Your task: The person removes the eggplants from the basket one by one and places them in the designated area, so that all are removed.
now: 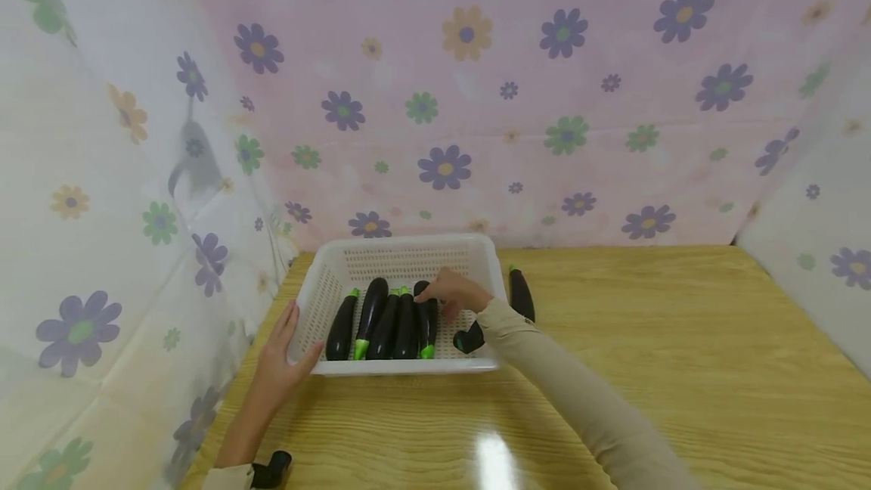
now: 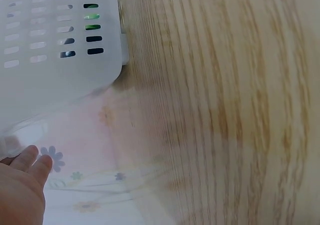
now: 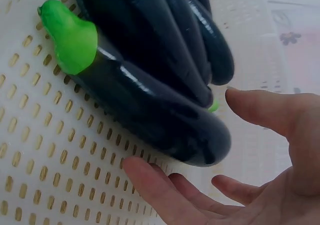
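A white perforated plastic basket (image 1: 408, 367) stands on the table with several dark eggplants in it. My left hand (image 1: 282, 361) rests at its left front corner, thumb by the front rim and straight fingers along the left side. Those fingertips meet the rim in the left wrist view. Inside the basket, my right hand (image 1: 454, 295) is over the far end of the rightmost eggplant (image 1: 427, 324). In the right wrist view this eggplant (image 3: 150, 105) lies with its green cap away from the hand; thumb and fingers are spread around its rounded end, a gap showing between.
One more eggplant (image 1: 521, 293) lies on the wooden table (image 1: 667, 339) just right of the basket, partly behind the right forearm. Flower-printed cloth (image 1: 517, 97) hangs behind the table and along both sides. The basket's back edge is close to the cloth.
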Motion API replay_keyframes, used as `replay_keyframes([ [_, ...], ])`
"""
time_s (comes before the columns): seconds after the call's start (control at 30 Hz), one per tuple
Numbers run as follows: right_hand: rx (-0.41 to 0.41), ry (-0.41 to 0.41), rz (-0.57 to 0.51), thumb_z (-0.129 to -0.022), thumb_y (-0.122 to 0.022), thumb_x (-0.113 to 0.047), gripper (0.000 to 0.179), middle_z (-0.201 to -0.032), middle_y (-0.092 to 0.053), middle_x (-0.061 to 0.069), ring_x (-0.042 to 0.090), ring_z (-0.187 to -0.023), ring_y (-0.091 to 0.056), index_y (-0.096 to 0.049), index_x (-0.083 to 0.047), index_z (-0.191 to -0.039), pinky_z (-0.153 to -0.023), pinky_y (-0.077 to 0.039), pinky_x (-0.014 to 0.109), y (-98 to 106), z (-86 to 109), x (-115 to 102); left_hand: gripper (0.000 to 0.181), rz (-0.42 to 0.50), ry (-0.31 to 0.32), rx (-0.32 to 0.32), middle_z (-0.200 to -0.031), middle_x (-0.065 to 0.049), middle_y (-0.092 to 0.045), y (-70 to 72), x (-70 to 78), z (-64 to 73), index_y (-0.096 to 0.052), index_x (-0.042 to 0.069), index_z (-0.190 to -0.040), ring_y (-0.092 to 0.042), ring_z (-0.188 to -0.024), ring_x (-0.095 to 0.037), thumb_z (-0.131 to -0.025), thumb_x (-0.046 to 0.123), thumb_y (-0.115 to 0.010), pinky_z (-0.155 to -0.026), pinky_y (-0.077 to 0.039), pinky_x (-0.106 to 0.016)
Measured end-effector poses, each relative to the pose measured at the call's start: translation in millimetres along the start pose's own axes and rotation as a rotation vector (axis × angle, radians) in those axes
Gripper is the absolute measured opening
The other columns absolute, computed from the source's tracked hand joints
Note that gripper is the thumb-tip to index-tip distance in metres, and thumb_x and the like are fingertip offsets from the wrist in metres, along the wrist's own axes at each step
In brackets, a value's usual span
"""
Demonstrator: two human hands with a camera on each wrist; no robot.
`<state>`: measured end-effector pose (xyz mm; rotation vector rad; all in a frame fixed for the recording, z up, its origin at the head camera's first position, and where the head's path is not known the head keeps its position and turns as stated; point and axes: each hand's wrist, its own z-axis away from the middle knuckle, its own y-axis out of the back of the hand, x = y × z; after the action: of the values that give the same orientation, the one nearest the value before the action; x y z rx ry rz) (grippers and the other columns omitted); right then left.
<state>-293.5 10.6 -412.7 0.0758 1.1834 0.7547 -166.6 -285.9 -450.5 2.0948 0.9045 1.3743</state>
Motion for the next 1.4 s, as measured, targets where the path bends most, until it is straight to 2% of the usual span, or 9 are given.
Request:
replay_keyframes([
  [0.13,0.046,-0.011,0.047,-0.072,-0.072,-0.025,0.06,-0.113,-0.046,0.026,0.04,-0.067,-0.061,-0.046,0.009,-0.114,-0.059,-0.05,0.045,-6,-5.4,2,0.079,0.0,-0.017,0.01,-0.145,-0.003,-0.016,-1.4,-0.2,0.1,-0.021,0.006,-0.14,-0.025,-0.126,-0.033,-0.078,0.032,-0.064,-0.089,-0.032,-0.055],
  [0.27,0.07,-0.021,0.041,-0.07,-0.073,-0.021,0.091,-0.134,-0.027,0.026,0.039,-0.062,-0.059,-0.016,0.007,-0.136,-0.055,-0.05,0.045,-14,-12.9,1,0.079,-0.004,-0.007,0.015,-0.145,-0.003,-0.015,-0.1,-0.6,0.7,-0.02,0.008,-0.14,-0.024,-0.127,-0.032,-0.079,0.032,-0.064,-0.09,-0.031,-0.055],
  [0.57,0.147,-0.001,0.074,-0.067,-0.074,-0.013,0.092,-0.133,-0.028,0.025,0.032,-0.055,-0.058,-0.017,0.007,-0.136,-0.049,-0.05,0.037,-21,-17.7,6,0.079,0.014,0.008,-0.004,-0.145,-0.002,-0.015,-1.1,1.5,1.5,-0.021,0.008,-0.14,-0.023,-0.127,-0.031,-0.079,0.033,-0.064,-0.091,-0.031,-0.054],
  [0.67,0.13,0.041,0.043,-0.067,-0.073,-0.011,0.043,-0.097,-0.054,0.024,0.037,-0.055,-0.058,-0.054,0.011,-0.098,-0.05,-0.05,0.039,-19,-13.0,5,0.079,0.012,0.006,-0.002,-0.146,-0.001,-0.014,0.6,2.6,0.7,-0.021,0.008,-0.14,-0.023,-0.127,-0.032,-0.079,0.032,-0.064,-0.092,-0.03,-0.054],
  [0.73,0.12,0.05,0.029,-0.066,-0.073,-0.012,0.023,-0.071,-0.056,0.019,0.039,-0.054,-0.058,-0.056,0.003,-0.071,-0.049,-0.049,0.041,-17,-11.4,3,0.079,0.014,0.014,-0.013,-0.146,0.0,-0.012,2.1,3.8,0.3,-0.019,0.01,-0.141,-0.02,-0.128,-0.031,-0.079,0.033,-0.063,-0.093,-0.027,-0.055],
  [0.8,0.112,0.056,0.018,-0.066,-0.072,-0.011,0.029,-0.05,-0.047,0.012,0.038,-0.052,-0.058,-0.047,-0.007,-0.053,-0.048,-0.049,0.041,-15,-10.5,2,0.079,0.016,0.023,-0.027,-0.146,0.001,-0.01,3.0,4.6,0.1,-0.017,0.011,-0.141,-0.016,-0.13,-0.03,-0.08,0.033,-0.062,-0.095,-0.024,-0.056],
  [0.9,0.106,0.063,0.02,-0.067,-0.072,-0.012,0.023,-0.05,-0.047,0.009,0.039,-0.054,-0.058,-0.053,-0.005,-0.056,-0.049,-0.049,0.043,-12,-7.1,1,0.079,0.009,0.021,-0.012,-0.146,-0.001,-0.013,2.0,4.3,0.6,-0.019,0.009,-0.14,-0.023,-0.127,-0.032,-0.079,0.034,-0.063,-0.092,-0.028,-0.055],
  [1.03,0.092,0.101,-0.014,-0.069,-0.071,-0.013,0.04,-0.043,-0.031,-0.002,0.044,-0.063,-0.057,-0.037,-0.014,-0.047,-0.055,-0.049,0.047,-8,0.4,-2,0.079,-0.002,0.025,-0.002,-0.145,-0.002,-0.015,1.7,2.7,1.5,-0.021,0.009,-0.14,-0.028,-0.124,-0.033,-0.079,0.034,-0.063,-0.089,-0.032,-0.055],
  [1.4,0.033,0.203,-0.057,-0.071,-0.07,-0.015,0.052,-0.043,-0.02,-0.005,0.028,-0.041,-0.039,-0.024,-0.017,-0.047,-0.059,-0.049,0.049,7,13.6,-12,0.079,0.006,0.02,-0.018,-0.146,0.0,-0.013,1.5,3.3,1.4,-0.019,0.011,-0.141,-0.02,-0.129,-0.03,-0.079,0.034,-0.063,-0.093,-0.027,-0.056],
])
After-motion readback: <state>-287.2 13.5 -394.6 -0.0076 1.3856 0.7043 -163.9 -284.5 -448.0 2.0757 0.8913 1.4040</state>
